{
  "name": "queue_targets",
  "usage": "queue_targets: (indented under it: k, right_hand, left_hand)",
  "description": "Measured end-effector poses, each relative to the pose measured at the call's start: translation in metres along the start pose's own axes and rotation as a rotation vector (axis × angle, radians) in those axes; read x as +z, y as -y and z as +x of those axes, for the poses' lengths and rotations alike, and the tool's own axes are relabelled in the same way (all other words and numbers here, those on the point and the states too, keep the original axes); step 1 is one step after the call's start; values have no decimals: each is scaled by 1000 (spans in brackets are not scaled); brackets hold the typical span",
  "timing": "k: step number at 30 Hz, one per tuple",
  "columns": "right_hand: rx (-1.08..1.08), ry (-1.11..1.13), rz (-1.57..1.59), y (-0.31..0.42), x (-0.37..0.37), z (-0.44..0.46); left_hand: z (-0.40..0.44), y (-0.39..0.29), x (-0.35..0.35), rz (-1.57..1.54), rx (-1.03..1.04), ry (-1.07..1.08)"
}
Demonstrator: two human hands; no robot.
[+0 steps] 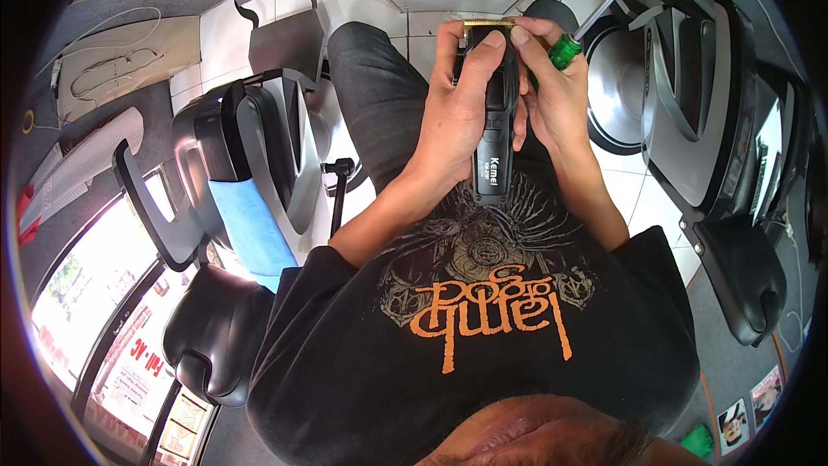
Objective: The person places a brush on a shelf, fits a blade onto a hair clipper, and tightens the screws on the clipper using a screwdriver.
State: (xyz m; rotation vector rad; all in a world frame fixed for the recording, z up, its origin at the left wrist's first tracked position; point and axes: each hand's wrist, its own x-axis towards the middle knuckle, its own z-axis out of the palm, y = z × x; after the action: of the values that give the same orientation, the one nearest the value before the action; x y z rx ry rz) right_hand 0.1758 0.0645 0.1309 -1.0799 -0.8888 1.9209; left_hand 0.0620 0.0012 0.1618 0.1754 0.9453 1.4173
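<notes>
clipper [494, 142] w/ "Kemei", tee [487, 380] w/ "lamb of god", sign [138, 380] w/ "Full-AC"

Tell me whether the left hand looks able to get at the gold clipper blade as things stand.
Probably yes: the left hand holds the clipper, its thumb lies close to the gold blade, and nothing visible blocks the way.

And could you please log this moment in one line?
left hand: holds hair clipper | right hand: at blade, holds green-handled screwdriver | label: Kemei
</notes>
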Motion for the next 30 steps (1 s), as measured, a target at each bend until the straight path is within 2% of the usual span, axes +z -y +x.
queue_targets:
  k: [6, 18, 30]
  right_hand:
    - [25, 19, 73, 2, 0, 3]
    - [-68, 53, 58, 7, -1, 4]
    - [-280, 55, 188, -12, -8, 1]
  left_hand:
    - [-3, -5, 3, -19, -33, 10]
    - [-6, -12, 3, -146, -99, 89]
    - [-12, -15, 8, -110, -114, 122]
